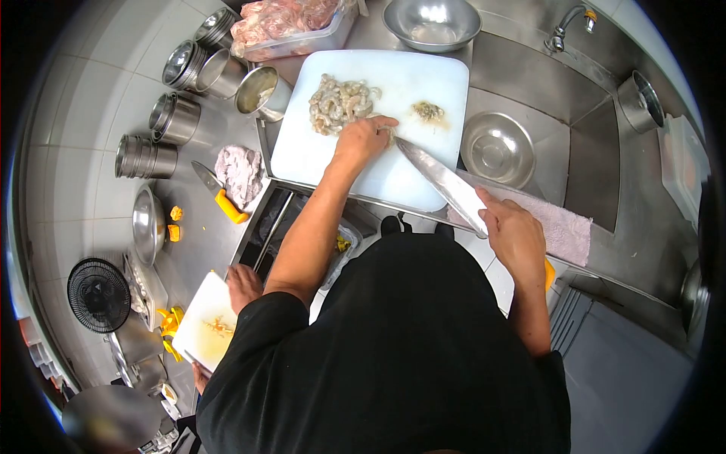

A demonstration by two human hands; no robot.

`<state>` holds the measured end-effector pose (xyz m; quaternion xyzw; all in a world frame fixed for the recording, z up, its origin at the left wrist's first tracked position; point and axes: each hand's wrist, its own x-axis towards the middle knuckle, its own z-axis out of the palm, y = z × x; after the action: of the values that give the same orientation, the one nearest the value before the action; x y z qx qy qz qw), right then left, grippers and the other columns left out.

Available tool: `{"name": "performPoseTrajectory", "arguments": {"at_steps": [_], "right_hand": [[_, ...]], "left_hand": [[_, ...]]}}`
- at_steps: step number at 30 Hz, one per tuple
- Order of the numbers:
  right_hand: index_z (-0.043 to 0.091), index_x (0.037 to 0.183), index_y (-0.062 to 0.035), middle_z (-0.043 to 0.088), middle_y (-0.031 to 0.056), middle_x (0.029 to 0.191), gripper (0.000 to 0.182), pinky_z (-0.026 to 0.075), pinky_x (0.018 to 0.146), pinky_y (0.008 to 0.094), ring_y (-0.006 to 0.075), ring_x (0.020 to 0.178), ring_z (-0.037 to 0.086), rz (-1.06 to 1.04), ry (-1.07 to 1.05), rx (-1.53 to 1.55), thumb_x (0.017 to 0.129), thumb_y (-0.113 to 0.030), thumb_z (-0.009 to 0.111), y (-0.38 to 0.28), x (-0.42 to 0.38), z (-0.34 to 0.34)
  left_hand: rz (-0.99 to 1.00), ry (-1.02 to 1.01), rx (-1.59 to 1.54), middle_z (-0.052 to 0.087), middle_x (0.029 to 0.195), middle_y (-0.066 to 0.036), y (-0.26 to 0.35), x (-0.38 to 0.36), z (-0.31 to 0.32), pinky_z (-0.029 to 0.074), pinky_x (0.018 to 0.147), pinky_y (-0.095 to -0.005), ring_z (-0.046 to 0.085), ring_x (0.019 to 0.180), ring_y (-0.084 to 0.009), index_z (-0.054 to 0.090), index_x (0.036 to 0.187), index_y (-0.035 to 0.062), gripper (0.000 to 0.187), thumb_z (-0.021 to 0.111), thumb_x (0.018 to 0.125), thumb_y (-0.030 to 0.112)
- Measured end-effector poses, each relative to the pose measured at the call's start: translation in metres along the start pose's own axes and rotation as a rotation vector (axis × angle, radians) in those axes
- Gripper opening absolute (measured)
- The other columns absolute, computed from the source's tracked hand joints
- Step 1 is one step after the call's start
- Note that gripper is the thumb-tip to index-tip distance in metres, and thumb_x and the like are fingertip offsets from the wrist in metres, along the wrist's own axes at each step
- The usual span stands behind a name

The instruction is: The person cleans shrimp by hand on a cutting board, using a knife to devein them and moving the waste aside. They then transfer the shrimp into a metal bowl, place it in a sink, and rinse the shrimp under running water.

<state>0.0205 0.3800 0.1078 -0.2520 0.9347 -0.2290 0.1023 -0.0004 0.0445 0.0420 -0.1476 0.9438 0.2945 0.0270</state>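
Observation:
A large knife [446,183] with a broad blade is in my right hand [518,234], which is closed round its yellow handle. The blade points up and left, its tip by the fingers of my left hand [363,140]. Those fingers are bent and pressed together on a peeled shrimp, mostly hidden under them, on the white cutting board [412,76]. Just beyond my left hand lies a pile of grey peeled shrimp [336,102]. A small heap of dark scraps [429,112] sits on the board's right side.
Right of the board is a sink holding a metal bowl [497,150]; a pink towel [567,231] lies along its edge. Bagged meat [280,26] and another bowl [431,24] stand behind. At left, another person's hand [243,287] touches a smaller board [204,321], near a yellow-handled knife [227,204].

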Motion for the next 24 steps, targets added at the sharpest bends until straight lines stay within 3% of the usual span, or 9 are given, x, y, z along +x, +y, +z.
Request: {"name": "performPoseTrajectory", "arguments": {"at_steps": [5, 8, 11, 14, 15, 16, 17, 21, 24], "right_hand": [[0.068, 0.132, -0.0171, 0.068, 0.0162, 0.093, 0.036, 0.051, 0.077, 0.049, 0.0379, 0.088, 0.066, 0.035, 0.036, -0.031, 0.097, -0.022, 0.061, 0.005, 0.004, -0.007], [0.068, 0.132, -0.0171, 0.068, 0.0158, 0.092, 0.036, 0.051, 0.077, 0.0487, 0.0376, 0.088, 0.066, -0.028, 0.04, 0.0, 0.097, -0.021, 0.062, 0.005, 0.007, -0.007], [0.069, 0.131, -0.017, 0.067, 0.0157, 0.092, 0.036, 0.051, 0.076, 0.0482, 0.0377, 0.088, 0.066, -0.061, -0.013, -0.008, 0.095, -0.02, 0.063, 0.001, 0.012, -0.005], [0.069, 0.131, -0.017, 0.067, 0.0157, 0.092, 0.037, 0.05, 0.077, 0.0476, 0.0377, 0.088, 0.065, -0.084, 0.001, 0.023, 0.094, -0.019, 0.064, 0.007, 0.014, 0.002], [0.069, 0.131, -0.017, 0.067, 0.0157, 0.092, 0.037, 0.05, 0.077, 0.0474, 0.0376, 0.088, 0.065, -0.083, 0.0, 0.024, 0.094, -0.019, 0.064, 0.008, 0.014, 0.002], [0.069, 0.131, -0.017, 0.068, 0.0157, 0.092, 0.037, 0.05, 0.077, 0.0472, 0.0376, 0.088, 0.065, -0.075, 0.001, 0.024, 0.094, -0.019, 0.065, 0.009, 0.014, 0.001], [0.069, 0.13, -0.0169, 0.067, 0.0155, 0.092, 0.037, 0.05, 0.077, 0.0471, 0.0373, 0.088, 0.065, -0.101, -0.002, 0.037, 0.094, -0.018, 0.064, 0.008, 0.014, 0.002], [0.07, 0.128, -0.0167, 0.068, 0.0145, 0.089, 0.035, 0.05, 0.076, 0.0467, 0.0359, 0.087, 0.066, -0.214, -0.014, 0.035, 0.093, -0.014, 0.064, -0.002, 0.016, 0.001], [0.071, 0.127, -0.0176, 0.07, 0.0129, 0.09, 0.035, 0.051, 0.074, 0.0471, 0.0354, 0.084, 0.067, -0.232, -0.001, -0.043, 0.094, -0.013, 0.062, -0.002, 0.027, 0.005]], "left_hand": [[0.021, 0.018, 0.136, 0.073, 0.079, -0.014, 0.004, -0.017, -0.005, 0.054, 0.07, -0.041, 0.067, 0.066, -0.0316, 0.069, 0.113, 0.0085, 0.03, 0.063, 0.091, 0.028], [0.025, 0.046, 0.098, 0.072, 0.079, -0.013, -0.002, -0.026, -0.006, 0.054, 0.069, -0.0408, 0.068, 0.067, -0.0284, 0.068, 0.108, 0.0075, 0.026, 0.064, 0.091, 0.027], [-0.231, 0.072, -0.144, 0.074, 0.09, -0.017, -0.013, -0.028, -0.036, 0.055, 0.084, -0.0425, 0.072, 0.088, -0.0344, 0.071, 0.109, 0.0133, 0.03, 0.067, 0.088, 0.034], [-0.229, 0.334, -0.176, 0.074, 0.089, -0.016, -0.066, -0.013, -0.087, 0.056, 0.08, -0.0389, 0.073, 0.084, -0.0287, 0.072, 0.108, 0.0132, 0.029, 0.068, 0.088, 0.034], [-0.117, 0.46, -0.106, 0.072, 0.08, -0.007, -0.099, 0.0, -0.104, 0.053, 0.062, -0.0303, 0.067, 0.067, -0.0135, 0.068, 0.11, 0.0065, 0.024, 0.066, 0.093, 0.023], [-0.225, 0.536, 0.002, 0.074, 0.084, -0.008, -0.081, -0.004, -0.133, 0.054, 0.063, -0.0313, 0.068, 0.068, -0.0128, 0.069, 0.109, 0.0073, 0.025, 0.067, 0.093, 0.026], [-0.276, 0.539, -0.025, 0.076, 0.088, -0.011, -0.089, -0.002, -0.155, 0.055, 0.07, -0.034, 0.073, 0.075, -0.0177, 0.07, 0.117, 0.0089, 0.032, 0.069, 0.093, 0.03], [-0.267, 0.512, 0.362, 0.075, 0.1, -0.016, -0.075, 0.0, -0.183, 0.054, 0.087, -0.0404, 0.072, 0.098, -0.0315, 0.069, 0.13, 0.0138, 0.043, 0.068, 0.091, 0.031], [0.048, 0.306, 0.256, 0.075, 0.106, -0.016, -0.061, 0.007, -0.141, 0.054, 0.09, -0.0447, 0.07, 0.103, -0.0337, 0.074, 0.12, 0.0167, 0.034, 0.065, 0.092, 0.034]]}}
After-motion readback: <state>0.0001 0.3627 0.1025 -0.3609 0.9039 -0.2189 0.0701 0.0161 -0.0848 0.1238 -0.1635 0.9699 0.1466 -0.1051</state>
